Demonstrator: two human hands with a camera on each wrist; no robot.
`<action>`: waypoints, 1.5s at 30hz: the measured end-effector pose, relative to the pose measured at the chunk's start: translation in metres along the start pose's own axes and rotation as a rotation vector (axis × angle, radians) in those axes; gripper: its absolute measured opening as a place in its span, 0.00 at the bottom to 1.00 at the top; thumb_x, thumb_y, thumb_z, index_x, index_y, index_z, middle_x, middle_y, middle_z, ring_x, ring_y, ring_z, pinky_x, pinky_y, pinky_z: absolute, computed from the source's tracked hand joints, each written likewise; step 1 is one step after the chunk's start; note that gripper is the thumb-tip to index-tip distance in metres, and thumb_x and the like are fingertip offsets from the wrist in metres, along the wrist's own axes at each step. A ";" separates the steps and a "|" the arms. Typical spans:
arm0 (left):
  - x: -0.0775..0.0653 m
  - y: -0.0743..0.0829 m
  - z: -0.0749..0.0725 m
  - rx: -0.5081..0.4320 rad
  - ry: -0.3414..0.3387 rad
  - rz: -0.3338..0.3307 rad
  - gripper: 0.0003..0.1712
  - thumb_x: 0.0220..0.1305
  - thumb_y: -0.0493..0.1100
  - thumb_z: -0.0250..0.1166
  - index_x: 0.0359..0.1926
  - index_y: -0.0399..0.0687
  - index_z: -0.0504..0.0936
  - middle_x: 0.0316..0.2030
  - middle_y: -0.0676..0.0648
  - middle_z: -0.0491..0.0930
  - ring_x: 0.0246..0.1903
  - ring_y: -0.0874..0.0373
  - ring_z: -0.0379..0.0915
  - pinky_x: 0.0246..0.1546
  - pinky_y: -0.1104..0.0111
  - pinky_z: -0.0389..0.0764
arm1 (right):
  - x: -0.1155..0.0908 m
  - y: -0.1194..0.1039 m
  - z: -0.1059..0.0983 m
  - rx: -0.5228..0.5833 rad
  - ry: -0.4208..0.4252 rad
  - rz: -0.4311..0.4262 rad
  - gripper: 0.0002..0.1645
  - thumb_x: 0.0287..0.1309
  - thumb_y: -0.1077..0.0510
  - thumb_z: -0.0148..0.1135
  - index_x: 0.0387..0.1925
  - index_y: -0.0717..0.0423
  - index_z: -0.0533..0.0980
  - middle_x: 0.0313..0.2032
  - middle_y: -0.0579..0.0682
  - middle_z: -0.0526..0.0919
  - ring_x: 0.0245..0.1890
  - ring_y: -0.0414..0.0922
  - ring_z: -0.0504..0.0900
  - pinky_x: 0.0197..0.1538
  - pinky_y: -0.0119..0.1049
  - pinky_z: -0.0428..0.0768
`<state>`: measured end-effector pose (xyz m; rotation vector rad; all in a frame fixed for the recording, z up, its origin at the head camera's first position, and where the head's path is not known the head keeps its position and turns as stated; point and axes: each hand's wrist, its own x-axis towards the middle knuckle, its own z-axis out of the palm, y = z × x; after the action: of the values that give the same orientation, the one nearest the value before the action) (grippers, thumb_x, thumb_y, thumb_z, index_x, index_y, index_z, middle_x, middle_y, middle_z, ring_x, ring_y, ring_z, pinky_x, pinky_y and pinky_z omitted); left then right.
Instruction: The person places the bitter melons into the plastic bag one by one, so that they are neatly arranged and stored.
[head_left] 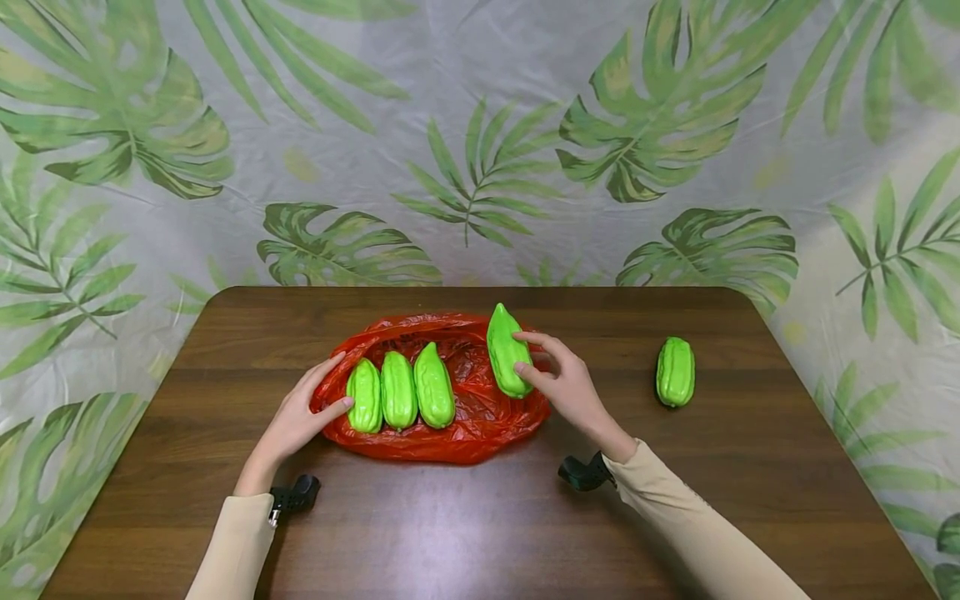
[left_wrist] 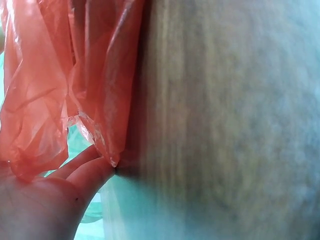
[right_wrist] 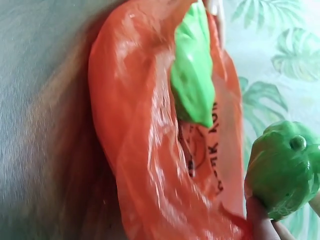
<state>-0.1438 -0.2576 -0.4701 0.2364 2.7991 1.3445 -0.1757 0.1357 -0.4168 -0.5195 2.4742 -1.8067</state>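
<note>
A red plastic bag (head_left: pixel 465 446) lies spread on the table with its mouth facing up. Three bright green, ridged gourds like bitter melons (head_left: pixel 399 390) lie side by side inside its left part. My left hand (head_left: pixel 296 417) holds the bag's left rim, thumb over the edge by the nearest gourd and fingers along the outside. Over the bag's right part, my right hand (head_left: pixel 566 385) grips another green gourd (head_left: pixel 506 352) between thumb and fingers, its pointed tip away from me. The right wrist view shows this gourd's stubbed end (right_wrist: pixel 285 170) beside the bag.
Another green gourd (head_left: pixel 676 372) lies on the wooden table (head_left: pixel 450 533) to the right of the bag. Behind the table hangs a leaf-patterned cloth (head_left: pixel 480 167). Dark printing (right_wrist: pixel 200 147) marks the bag's inner wall.
</note>
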 end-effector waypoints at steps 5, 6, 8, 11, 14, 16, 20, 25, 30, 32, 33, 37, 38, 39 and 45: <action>0.000 0.000 0.000 -0.005 0.003 0.006 0.41 0.63 0.52 0.64 0.73 0.55 0.58 0.69 0.37 0.55 0.65 0.34 0.52 0.56 0.35 0.59 | 0.001 -0.002 0.013 -0.003 -0.025 0.002 0.25 0.62 0.57 0.63 0.61 0.54 0.73 0.61 0.55 0.70 0.52 0.55 0.77 0.42 0.41 0.81; 0.000 0.000 0.000 -0.006 0.003 0.006 0.41 0.63 0.52 0.64 0.73 0.54 0.58 0.69 0.37 0.55 0.65 0.35 0.52 0.56 0.35 0.59 | 0.000 -0.006 0.015 -0.007 -0.029 -0.001 0.25 0.62 0.58 0.62 0.61 0.56 0.72 0.62 0.56 0.70 0.52 0.56 0.77 0.43 0.42 0.81; 0.000 0.000 0.000 -0.007 0.003 0.006 0.41 0.63 0.52 0.64 0.73 0.54 0.58 0.69 0.37 0.55 0.65 0.35 0.52 0.56 0.35 0.60 | -0.001 -0.016 0.019 -0.024 -0.039 -0.007 0.25 0.62 0.61 0.62 0.61 0.60 0.72 0.62 0.60 0.69 0.52 0.58 0.76 0.44 0.45 0.80; 0.000 0.001 0.000 -0.014 0.002 0.005 0.41 0.63 0.52 0.64 0.73 0.54 0.58 0.69 0.37 0.55 0.65 0.35 0.52 0.56 0.35 0.60 | -0.002 -0.029 0.023 -0.042 -0.049 -0.017 0.25 0.61 0.65 0.61 0.60 0.66 0.71 0.60 0.65 0.69 0.52 0.61 0.75 0.47 0.47 0.79; 0.000 0.001 0.000 -0.020 0.001 0.004 0.41 0.63 0.52 0.64 0.73 0.55 0.58 0.69 0.37 0.55 0.66 0.35 0.52 0.56 0.35 0.59 | 0.000 -0.021 0.028 -0.041 -0.055 -0.008 0.25 0.61 0.64 0.62 0.60 0.65 0.71 0.60 0.64 0.70 0.53 0.61 0.75 0.50 0.48 0.78; 0.000 0.001 0.000 -0.020 0.000 0.004 0.41 0.63 0.52 0.64 0.73 0.54 0.58 0.69 0.37 0.54 0.66 0.35 0.51 0.56 0.35 0.59 | 0.002 -0.011 0.031 -0.037 -0.055 -0.005 0.25 0.61 0.62 0.62 0.60 0.62 0.72 0.60 0.61 0.71 0.53 0.59 0.75 0.51 0.48 0.78; 0.000 0.001 0.000 -0.020 -0.001 0.005 0.41 0.63 0.52 0.64 0.73 0.54 0.57 0.69 0.37 0.54 0.66 0.35 0.51 0.56 0.35 0.59 | 0.004 0.003 0.037 -0.048 -0.059 -0.013 0.25 0.61 0.59 0.64 0.60 0.57 0.73 0.59 0.57 0.72 0.53 0.56 0.75 0.51 0.49 0.77; -0.001 0.002 -0.001 -0.025 -0.004 0.003 0.41 0.63 0.52 0.64 0.73 0.55 0.57 0.69 0.38 0.54 0.66 0.35 0.52 0.56 0.35 0.60 | 0.004 0.006 0.046 -0.085 -0.071 -0.015 0.25 0.60 0.59 0.65 0.59 0.55 0.74 0.58 0.54 0.73 0.54 0.54 0.75 0.53 0.49 0.76; -0.001 0.003 -0.001 -0.027 -0.008 -0.005 0.41 0.63 0.52 0.64 0.73 0.55 0.57 0.70 0.37 0.53 0.66 0.34 0.51 0.56 0.35 0.59 | 0.003 0.007 0.055 -0.132 -0.062 -0.013 0.24 0.58 0.60 0.65 0.58 0.55 0.75 0.56 0.53 0.74 0.53 0.52 0.74 0.53 0.48 0.76; -0.001 0.003 0.000 -0.027 -0.008 -0.006 0.41 0.63 0.52 0.64 0.73 0.54 0.57 0.70 0.36 0.53 0.66 0.34 0.51 0.56 0.35 0.59 | 0.003 0.008 0.058 -0.145 -0.056 -0.013 0.25 0.58 0.60 0.66 0.57 0.55 0.75 0.55 0.53 0.75 0.53 0.51 0.74 0.52 0.48 0.76; -0.001 0.003 0.000 -0.026 -0.009 -0.007 0.41 0.63 0.52 0.64 0.73 0.54 0.57 0.70 0.36 0.53 0.66 0.34 0.50 0.57 0.35 0.59 | 0.002 0.009 0.060 -0.150 -0.055 -0.014 0.25 0.58 0.60 0.66 0.57 0.54 0.75 0.55 0.54 0.75 0.52 0.51 0.74 0.52 0.48 0.76; -0.001 0.003 0.000 -0.020 -0.008 -0.008 0.42 0.62 0.52 0.64 0.73 0.54 0.57 0.70 0.36 0.53 0.66 0.34 0.50 0.57 0.35 0.58 | 0.002 0.011 0.064 -0.150 -0.060 0.001 0.25 0.58 0.59 0.66 0.58 0.53 0.74 0.54 0.55 0.75 0.50 0.51 0.77 0.50 0.47 0.78; -0.001 0.003 0.000 -0.019 -0.006 -0.006 0.42 0.62 0.52 0.64 0.73 0.54 0.57 0.70 0.36 0.53 0.66 0.34 0.50 0.57 0.35 0.58 | 0.001 0.012 0.065 -0.149 -0.062 0.006 0.25 0.58 0.59 0.66 0.58 0.53 0.74 0.54 0.55 0.75 0.49 0.51 0.77 0.49 0.46 0.78; -0.001 0.003 0.000 -0.017 -0.005 -0.005 0.42 0.62 0.52 0.64 0.73 0.54 0.57 0.70 0.37 0.53 0.66 0.34 0.50 0.57 0.35 0.58 | 0.001 0.012 0.066 -0.147 -0.064 0.012 0.25 0.58 0.59 0.66 0.58 0.53 0.74 0.54 0.56 0.75 0.49 0.52 0.78 0.48 0.45 0.79; -0.001 0.004 0.000 -0.012 -0.001 0.005 0.42 0.62 0.52 0.65 0.73 0.54 0.57 0.69 0.37 0.54 0.66 0.35 0.51 0.58 0.36 0.58 | 0.001 0.014 0.068 -0.139 -0.086 0.033 0.27 0.59 0.61 0.65 0.60 0.55 0.71 0.55 0.57 0.74 0.49 0.53 0.79 0.48 0.44 0.80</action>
<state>-0.1423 -0.2554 -0.4673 0.2439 2.7906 1.3619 -0.1652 0.0770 -0.4516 -0.5470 2.5466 -1.5740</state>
